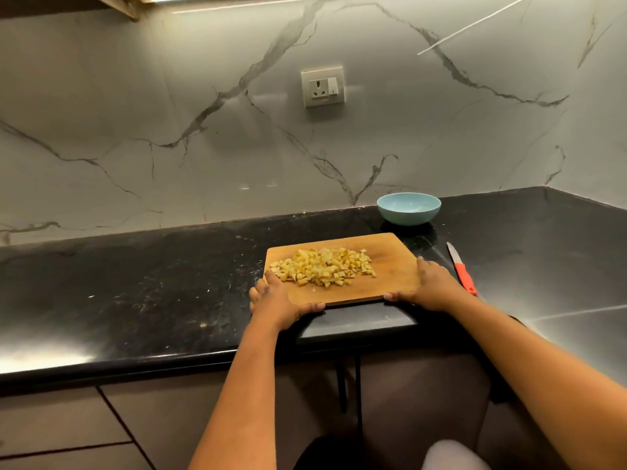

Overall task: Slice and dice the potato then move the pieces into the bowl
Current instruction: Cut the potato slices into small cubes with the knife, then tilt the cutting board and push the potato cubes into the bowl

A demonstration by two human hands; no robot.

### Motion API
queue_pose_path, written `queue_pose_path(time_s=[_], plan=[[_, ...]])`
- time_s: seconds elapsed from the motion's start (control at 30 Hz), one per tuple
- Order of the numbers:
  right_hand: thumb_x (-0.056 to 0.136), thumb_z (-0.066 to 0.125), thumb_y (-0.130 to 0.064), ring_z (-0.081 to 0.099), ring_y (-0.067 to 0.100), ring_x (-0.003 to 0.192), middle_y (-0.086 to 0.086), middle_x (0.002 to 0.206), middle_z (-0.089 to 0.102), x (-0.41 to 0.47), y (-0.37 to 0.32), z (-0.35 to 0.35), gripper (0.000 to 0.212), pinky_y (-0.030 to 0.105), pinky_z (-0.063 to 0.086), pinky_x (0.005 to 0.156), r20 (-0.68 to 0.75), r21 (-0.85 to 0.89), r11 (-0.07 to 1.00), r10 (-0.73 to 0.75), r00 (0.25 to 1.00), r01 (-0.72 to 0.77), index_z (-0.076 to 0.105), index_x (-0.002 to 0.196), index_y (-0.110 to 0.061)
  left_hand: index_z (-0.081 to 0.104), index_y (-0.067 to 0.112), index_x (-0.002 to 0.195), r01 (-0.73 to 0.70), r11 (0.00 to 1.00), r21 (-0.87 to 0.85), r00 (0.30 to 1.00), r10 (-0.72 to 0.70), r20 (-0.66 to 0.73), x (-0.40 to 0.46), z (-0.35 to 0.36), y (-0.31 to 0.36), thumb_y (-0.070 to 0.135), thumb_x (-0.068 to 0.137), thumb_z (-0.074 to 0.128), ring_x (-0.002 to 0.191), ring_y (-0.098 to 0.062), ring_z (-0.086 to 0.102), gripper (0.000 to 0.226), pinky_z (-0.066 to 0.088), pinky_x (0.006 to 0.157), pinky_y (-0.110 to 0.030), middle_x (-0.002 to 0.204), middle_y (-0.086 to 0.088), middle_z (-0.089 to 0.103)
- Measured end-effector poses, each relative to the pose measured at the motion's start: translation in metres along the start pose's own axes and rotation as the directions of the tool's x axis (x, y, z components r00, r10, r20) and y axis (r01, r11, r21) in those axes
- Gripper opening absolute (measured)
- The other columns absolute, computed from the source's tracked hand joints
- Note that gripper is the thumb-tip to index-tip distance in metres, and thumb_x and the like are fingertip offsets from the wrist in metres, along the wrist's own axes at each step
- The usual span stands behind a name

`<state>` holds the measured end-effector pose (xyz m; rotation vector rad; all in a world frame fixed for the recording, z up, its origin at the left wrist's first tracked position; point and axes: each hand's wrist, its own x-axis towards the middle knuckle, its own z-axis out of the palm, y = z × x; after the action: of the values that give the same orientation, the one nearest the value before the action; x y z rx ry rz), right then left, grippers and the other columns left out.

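A pile of diced yellow potato pieces (324, 267) lies on a wooden cutting board (390, 259) on the black counter. My left hand (276, 300) grips the board's near left corner, thumb along the front edge. My right hand (429, 284) grips the near right corner the same way. A light blue bowl (409, 208) stands behind the board to the right, by the wall, with nothing visible inside. A knife (461, 269) with a red handle lies on the counter just right of the board.
The black stone counter (152, 283) stretches far to the left and right. A marble wall with a socket (323, 86) rises behind it. The counter's front edge runs below my wrists.
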<state>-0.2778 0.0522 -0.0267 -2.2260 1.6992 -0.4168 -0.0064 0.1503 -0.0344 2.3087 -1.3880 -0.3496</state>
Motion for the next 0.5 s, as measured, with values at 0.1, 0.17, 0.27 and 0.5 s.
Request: queue_pose_path(time_s=[0.1, 0.17, 0.27, 0.5], plan=[[0.061, 0.073, -0.072, 0.042, 0.030, 0.129, 0.016, 0.141, 0.045, 0.018, -0.006, 0.004, 0.115, 0.037, 0.033, 0.108, -0.049, 0.009, 1.000, -0.020, 0.999, 0.021, 0.032, 0.144, -0.004, -0.008, 0.002, 0.154, 0.002, 1.000, -0.027, 1.000, -0.001, 0.021, 0.019, -0.004, -0.003, 0.071, 0.063, 0.075, 0.143, -0.039, 0.015, 0.141, 0.022, 0.117, -0.046, 0.156, -0.021, 0.015], [0.062, 0.074, -0.071, 0.043, 0.030, 0.129, 0.015, 0.139, 0.047, 0.033, -0.011, 0.004, 0.112, 0.037, 0.033, 0.107, -0.046, 0.007, 1.000, -0.027, 0.999, 0.028, 0.035, 0.143, -0.004, -0.008, 0.002, 0.154, 0.007, 0.999, -0.036, 1.000, -0.006, 0.017, 0.035, -0.007, -0.004, 0.070, 0.064, 0.076, 0.144, -0.039, 0.014, 0.140, 0.021, 0.117, -0.045, 0.156, -0.021, 0.015], [0.062, 0.073, -0.072, 0.045, 0.029, 0.127, 0.013, 0.136, 0.051, 0.056, -0.020, 0.007, 0.107, 0.037, 0.032, 0.107, -0.052, 0.013, 0.999, -0.037, 0.998, 0.037, 0.040, 0.138, -0.004, -0.006, 0.002, 0.154, 0.020, 0.999, -0.050, 1.000, -0.019, 0.025, 0.060, -0.013, -0.004, 0.067, 0.064, 0.078, 0.144, -0.039, 0.014, 0.139, 0.022, 0.117, -0.044, 0.156, -0.021, 0.016], [0.055, 0.073, -0.076, 0.045, 0.029, 0.121, 0.010, 0.127, 0.053, 0.098, -0.023, 0.021, 0.107, 0.038, 0.035, 0.102, -0.116, 0.098, 0.995, 0.010, 0.993, 0.002, 0.045, 0.134, -0.010, -0.005, 0.006, 0.155, 0.032, 0.995, -0.094, 0.998, -0.027, 0.052, 0.105, -0.018, -0.004, 0.060, 0.064, 0.083, 0.145, -0.038, 0.013, 0.138, 0.022, 0.117, -0.046, 0.157, -0.020, 0.015]])
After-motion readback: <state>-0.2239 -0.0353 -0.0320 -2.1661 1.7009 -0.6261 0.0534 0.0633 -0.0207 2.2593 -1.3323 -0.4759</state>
